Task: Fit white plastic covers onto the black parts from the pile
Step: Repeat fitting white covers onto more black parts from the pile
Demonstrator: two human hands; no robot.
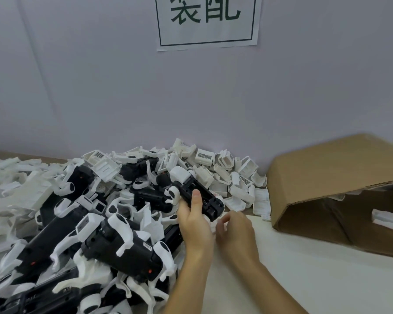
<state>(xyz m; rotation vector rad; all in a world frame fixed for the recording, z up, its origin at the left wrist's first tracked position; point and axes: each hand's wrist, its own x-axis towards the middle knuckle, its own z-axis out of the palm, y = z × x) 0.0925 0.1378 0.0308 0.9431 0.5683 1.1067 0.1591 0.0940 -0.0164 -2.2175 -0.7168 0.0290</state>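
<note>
Now the left hand (194,219) is gripping a black part (196,196) beside the pile (95,214); right hand (235,232) is hovering alongside, fingers loosely curled, holding nothing.

Left hand (194,219) gripping; right hand (235,230) loosely curled.

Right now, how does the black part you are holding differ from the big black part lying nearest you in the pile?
The held black plastic part is lifted at the pile's right edge, gripped by the left hand; the nearer black part lies loose in the pile, untouched. The held one points up and away toward the wall; the nearer one lies lower, closer to the camera. Both are black with white pieces attached.
</note>
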